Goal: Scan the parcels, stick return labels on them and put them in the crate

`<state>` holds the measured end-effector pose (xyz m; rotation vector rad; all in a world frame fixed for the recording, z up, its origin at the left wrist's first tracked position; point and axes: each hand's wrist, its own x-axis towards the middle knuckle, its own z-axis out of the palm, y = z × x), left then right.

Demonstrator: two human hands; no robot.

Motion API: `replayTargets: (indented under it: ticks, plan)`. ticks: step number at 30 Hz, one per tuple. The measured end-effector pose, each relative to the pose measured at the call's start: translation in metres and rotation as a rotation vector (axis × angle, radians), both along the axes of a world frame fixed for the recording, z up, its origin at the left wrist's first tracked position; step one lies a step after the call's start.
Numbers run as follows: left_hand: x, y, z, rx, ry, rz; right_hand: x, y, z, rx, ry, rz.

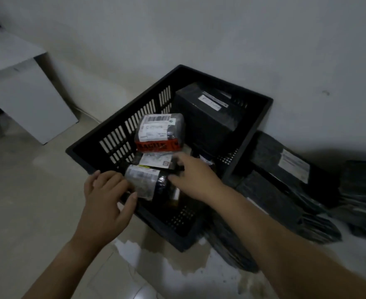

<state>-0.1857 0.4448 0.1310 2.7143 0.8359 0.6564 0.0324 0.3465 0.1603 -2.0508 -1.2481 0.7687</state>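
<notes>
Head view: you are on the last step, setting a labelled parcel (pixel 144 183) into the black crate (pixel 121 134) on the floor. Your left hand (pixel 106 197) grips its near end, fingers (pixel 110 178) curled round it. Your right hand (pixel 191 176) is at the far end, its hold unclear. Next, lower the parcel and let go. Four parcels show inside the one crate. The pile (pixel 264 152) beside it is too dark to count.

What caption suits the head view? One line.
Left hand grips a labelled parcel in the black crate; right hand reaches in beside it.
</notes>
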Motion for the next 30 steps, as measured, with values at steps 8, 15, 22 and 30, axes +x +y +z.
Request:
replayTargets:
  ticks: [8,15,22,30]
  plan:
    - [0.075,-0.103,0.039,-0.112,-0.049,-0.295,0.117,-0.234,-0.020,0.227,-0.235,-0.483]
    - [0.175,-0.253,0.027,-0.261,-0.110,-0.560,0.196,-0.358,-0.148,-0.316,-0.205,-0.468]
    - [0.234,-0.348,-0.046,-1.281,0.171,-0.177,0.201,-0.371,-0.181,-0.207,-0.400,-0.381]
    - [0.242,-0.388,-0.091,-1.807,0.095,0.186,0.110,-0.471,-0.150,0.100,-0.415,-0.233]
